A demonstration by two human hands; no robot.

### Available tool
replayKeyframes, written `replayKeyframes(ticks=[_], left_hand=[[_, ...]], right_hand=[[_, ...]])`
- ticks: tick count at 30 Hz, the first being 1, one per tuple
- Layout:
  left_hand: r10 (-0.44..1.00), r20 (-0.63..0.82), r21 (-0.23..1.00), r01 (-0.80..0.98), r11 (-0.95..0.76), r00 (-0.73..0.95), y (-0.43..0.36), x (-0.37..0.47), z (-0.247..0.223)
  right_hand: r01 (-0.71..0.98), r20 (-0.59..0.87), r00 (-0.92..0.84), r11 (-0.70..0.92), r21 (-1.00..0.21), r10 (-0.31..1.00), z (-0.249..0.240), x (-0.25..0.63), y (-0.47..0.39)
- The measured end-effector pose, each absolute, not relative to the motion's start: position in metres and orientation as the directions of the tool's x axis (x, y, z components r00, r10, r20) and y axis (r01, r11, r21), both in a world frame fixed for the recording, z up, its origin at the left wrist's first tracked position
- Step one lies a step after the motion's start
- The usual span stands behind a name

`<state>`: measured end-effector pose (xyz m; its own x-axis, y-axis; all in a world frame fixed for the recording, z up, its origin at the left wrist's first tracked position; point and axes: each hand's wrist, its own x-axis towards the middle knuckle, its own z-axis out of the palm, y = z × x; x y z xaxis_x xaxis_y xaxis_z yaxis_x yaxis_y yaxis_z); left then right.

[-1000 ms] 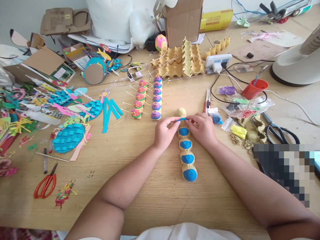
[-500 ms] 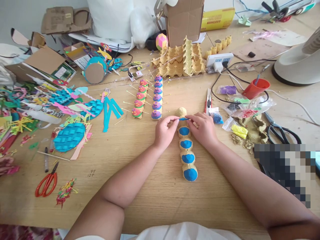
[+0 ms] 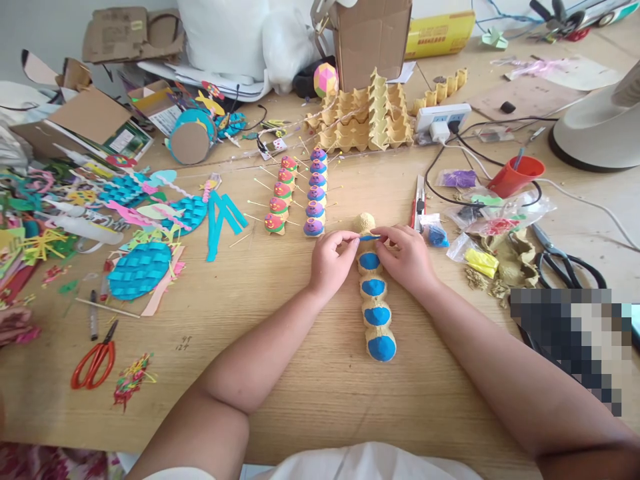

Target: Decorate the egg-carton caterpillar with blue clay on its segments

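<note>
A strip of egg-carton cups (image 3: 379, 331) runs lengthwise in front of me, with blue clay (image 3: 381, 348) on several cups; the cup at its far end (image 3: 365, 223) is bare. My left hand (image 3: 334, 261) pinches the left end of a thin blue clay piece (image 3: 369, 237) just below that bare cup. At the piece's right end, my right hand (image 3: 406, 259) has its fingers closed on it. Left of my hands stand two painted carton strips, one red and green (image 3: 279, 205), one purple and blue (image 3: 315, 211), with pins sticking out.
Egg cartons (image 3: 350, 120) and a power strip (image 3: 443, 115) lie behind. On the right are a red cup (image 3: 515, 177), clay bags (image 3: 481, 261) and black scissors (image 3: 570, 263). Red scissors (image 3: 95, 363), woven blue pieces (image 3: 140, 270) and another person's hand (image 3: 14, 325) are at left.
The view has shifted slightly. Both hands remain at the blue clay piece, with little visible movement. At the left edge, the other person's hand has moved a little.
</note>
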<state>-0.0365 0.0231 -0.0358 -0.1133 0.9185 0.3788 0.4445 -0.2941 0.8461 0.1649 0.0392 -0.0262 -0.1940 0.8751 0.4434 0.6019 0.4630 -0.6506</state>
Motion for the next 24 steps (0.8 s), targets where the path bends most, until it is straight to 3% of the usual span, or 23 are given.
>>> replayKeyframes(ticks=[24], left_hand=[[0.917,0.383,0.842,0.449,-0.297,-0.112,0.024,-0.036,-0.035]], right_hand=[[0.576,0.541,-0.131,0.507,-0.641,0.831,-0.039,0.161,0.047]])
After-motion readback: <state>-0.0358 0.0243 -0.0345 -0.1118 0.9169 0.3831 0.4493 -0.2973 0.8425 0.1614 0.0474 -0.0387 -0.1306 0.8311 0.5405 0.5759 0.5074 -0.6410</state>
